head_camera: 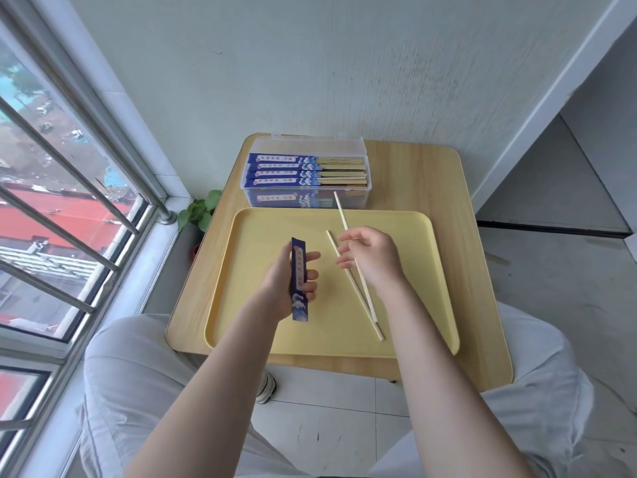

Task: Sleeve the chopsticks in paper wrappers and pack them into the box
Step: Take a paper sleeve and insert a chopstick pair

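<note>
Left hand [293,281] is closed around one blue paper wrapper [299,281], thumb on one side and fingers curled over the front; wrapper is held lengthwise above the yellow tray [262,326], probably so an open end can face the sticks.

Right hand [370,258] pinches a pair of bare chopsticks [358,281] near their middle. The two sticks cross in a narrow X, not yet lined up: far tips spread apart, one reaching toward the box, near ends close together over the tray. They likely need squaring together before they will enter the sleeve.

Clear plastic box [306,174] stands open at the far side of the small table [458,270], just beyond the tray. Sleeved chopsticks [306,170] lie in it side by side, wooden ends showing to the right
</note>
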Demonstrator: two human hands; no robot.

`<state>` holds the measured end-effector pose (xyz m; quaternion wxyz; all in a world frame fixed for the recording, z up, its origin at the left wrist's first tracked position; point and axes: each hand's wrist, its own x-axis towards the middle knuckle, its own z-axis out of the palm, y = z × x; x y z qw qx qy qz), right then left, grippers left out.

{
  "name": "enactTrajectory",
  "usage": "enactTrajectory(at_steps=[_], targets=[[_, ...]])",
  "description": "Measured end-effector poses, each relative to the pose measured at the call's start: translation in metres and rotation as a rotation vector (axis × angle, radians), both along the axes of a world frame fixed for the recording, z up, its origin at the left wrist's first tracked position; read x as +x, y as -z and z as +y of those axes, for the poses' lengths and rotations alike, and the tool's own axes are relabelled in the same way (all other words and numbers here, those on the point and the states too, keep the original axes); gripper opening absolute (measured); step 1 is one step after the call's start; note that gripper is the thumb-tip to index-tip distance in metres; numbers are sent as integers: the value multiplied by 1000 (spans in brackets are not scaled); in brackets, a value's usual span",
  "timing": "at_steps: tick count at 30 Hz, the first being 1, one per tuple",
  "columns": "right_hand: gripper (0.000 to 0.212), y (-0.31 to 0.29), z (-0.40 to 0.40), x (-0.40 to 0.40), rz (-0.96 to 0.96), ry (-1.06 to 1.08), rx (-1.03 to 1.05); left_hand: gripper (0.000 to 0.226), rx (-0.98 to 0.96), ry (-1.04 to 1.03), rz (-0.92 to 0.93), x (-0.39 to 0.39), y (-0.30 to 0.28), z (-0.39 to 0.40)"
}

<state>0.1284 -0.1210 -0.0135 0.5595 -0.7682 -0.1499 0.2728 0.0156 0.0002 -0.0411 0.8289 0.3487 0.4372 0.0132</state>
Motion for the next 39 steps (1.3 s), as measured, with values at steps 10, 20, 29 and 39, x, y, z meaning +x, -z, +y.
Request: enactTrajectory(at_steps=[10,20,29,39], targets=[[10,2,-13,12,445,264,608,26,-93,-268,-112,4,0,-2],[21,7,-5,11,366,499,473,29,-214,-653,-170,5,-7,11],[9,16,-4,9,313,535,322,32,-249,-746,-143,3,-5,13],[10,18,2,2,311,475,319,33,-227,-772,-157,-1,-4,15]])
